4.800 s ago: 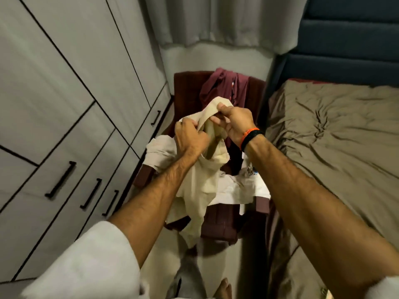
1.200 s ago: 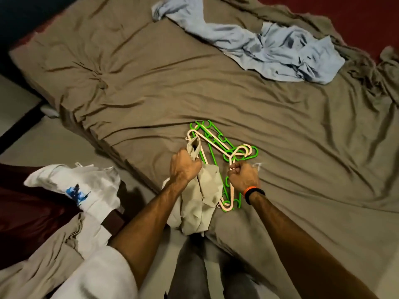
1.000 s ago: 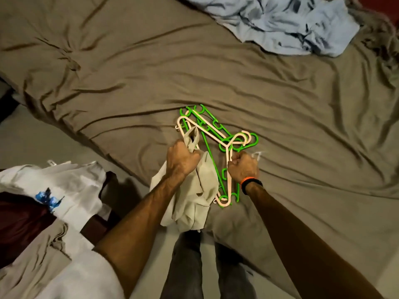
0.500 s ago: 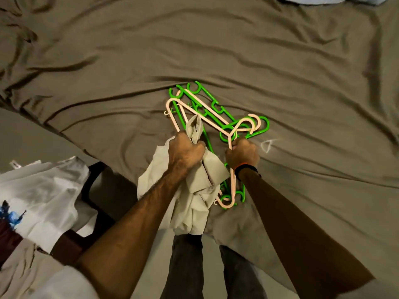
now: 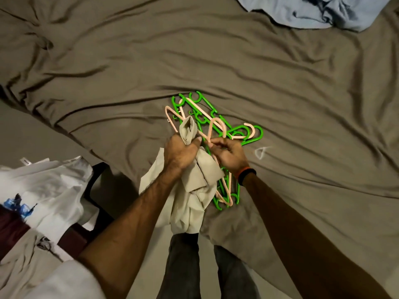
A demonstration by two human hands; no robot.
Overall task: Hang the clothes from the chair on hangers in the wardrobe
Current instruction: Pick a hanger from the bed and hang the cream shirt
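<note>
Left hand (image 5: 180,153) is gripping the limp beige garment (image 5: 194,190); right hand (image 5: 230,155) is pinching a stiff, light pink hanger (image 5: 212,131) by its neck; likely tangling.

Blue garment (image 5: 319,11) cut off at top edge. White tee (image 5: 49,190) and chair (image 5: 13,223) cropped at left. My left hand (image 5: 180,153) and beige shirt (image 5: 194,190) hide part of hanger pile (image 5: 218,124); count unclear.
</note>
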